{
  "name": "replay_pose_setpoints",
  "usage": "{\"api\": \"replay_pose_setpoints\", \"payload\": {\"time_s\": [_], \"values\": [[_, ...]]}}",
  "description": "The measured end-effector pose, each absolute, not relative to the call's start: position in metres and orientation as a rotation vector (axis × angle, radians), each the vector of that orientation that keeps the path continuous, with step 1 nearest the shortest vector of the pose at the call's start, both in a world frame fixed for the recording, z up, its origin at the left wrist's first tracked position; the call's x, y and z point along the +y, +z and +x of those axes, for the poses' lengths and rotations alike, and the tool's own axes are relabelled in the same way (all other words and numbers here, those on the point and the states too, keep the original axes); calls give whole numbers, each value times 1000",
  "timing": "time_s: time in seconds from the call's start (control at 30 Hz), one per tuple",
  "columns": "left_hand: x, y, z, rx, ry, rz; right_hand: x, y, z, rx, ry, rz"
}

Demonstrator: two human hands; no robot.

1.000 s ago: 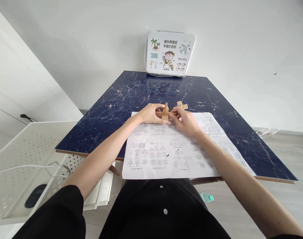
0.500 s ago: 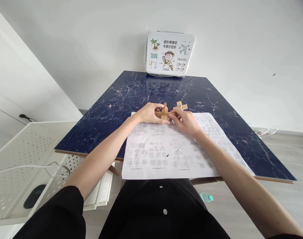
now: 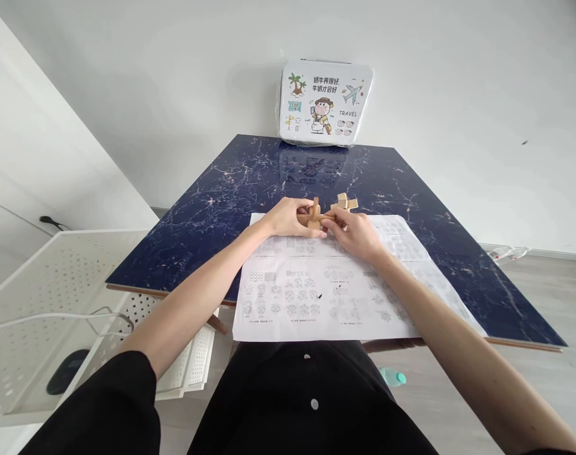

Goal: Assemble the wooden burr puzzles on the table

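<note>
Between my two hands is a small wooden interlocking puzzle made of crossed sticks, held near the far edge of a printed sheet. My left hand is closed around its left side, thumb in front and fingers behind. With thumb and fingers pinched, my right hand grips a stick on the puzzle's right side. Fingers partly cover how the sticks join. Just beyond my right hand lies another group of pale wooden blocks, partly hidden by that hand. Line diagrams and small captions cover the sheet.
The sheet lies on a dark blue marbled table. A white cartoon-printed case stands at its back against the wall. At left is a white perforated cart with a cable and a black object. A bottle lies on the floor.
The view has shifted very slightly. Both hands keep their hold on the wooden puzzle, with almost no visible movement.
</note>
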State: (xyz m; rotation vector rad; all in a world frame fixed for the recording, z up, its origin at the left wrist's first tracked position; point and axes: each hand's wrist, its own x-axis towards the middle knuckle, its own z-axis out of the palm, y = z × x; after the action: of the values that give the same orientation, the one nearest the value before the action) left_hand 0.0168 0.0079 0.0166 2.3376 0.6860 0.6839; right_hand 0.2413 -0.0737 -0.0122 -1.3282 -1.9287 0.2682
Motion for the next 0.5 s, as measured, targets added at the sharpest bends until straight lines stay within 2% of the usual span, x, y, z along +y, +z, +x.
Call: {"api": "replay_pose_setpoints", "payload": {"time_s": [0.5], "values": [[10,17,17,709,700,2415,-74,-11,243,-1948,244,-1321]]}}
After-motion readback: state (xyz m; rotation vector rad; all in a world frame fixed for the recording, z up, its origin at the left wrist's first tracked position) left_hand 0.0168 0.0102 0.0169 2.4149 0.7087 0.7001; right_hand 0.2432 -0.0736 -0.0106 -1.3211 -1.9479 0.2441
